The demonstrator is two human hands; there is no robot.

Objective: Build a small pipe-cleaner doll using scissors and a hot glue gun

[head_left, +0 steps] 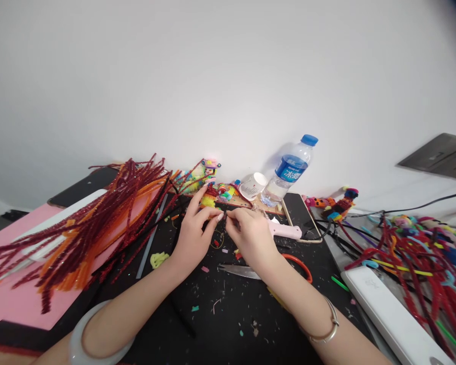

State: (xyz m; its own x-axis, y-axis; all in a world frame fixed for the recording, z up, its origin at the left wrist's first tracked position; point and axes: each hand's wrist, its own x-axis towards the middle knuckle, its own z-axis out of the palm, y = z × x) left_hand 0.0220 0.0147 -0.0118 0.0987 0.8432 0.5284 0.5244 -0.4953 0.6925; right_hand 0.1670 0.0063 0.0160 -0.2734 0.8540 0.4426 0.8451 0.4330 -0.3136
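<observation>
My left hand [195,230] and my right hand [253,234] meet over the black work surface [216,324], fingertips almost touching. Thumb and forefinger are pinched on each side. Whatever lies between the fingertips is dark and too small to make out. Below my right hand lie scissors, their metal blades [238,271] pointing left and an orange handle [300,264] showing past my wrist. A pink-handled tool [289,231] sits just right of that hand. Beyond my left fingers stands a colourful fuzzy figure [209,198]. A pale yellow-green coil [159,260] rests left of my left wrist.
Dark red and orange pipe cleaners [110,223] are heaped at left. A water bottle [289,170] and a tilted paper cup [253,186] stand against the wall. A phone [301,213], a white case [393,312] and more pipe cleaners [410,263] lie right. Scraps litter the surface.
</observation>
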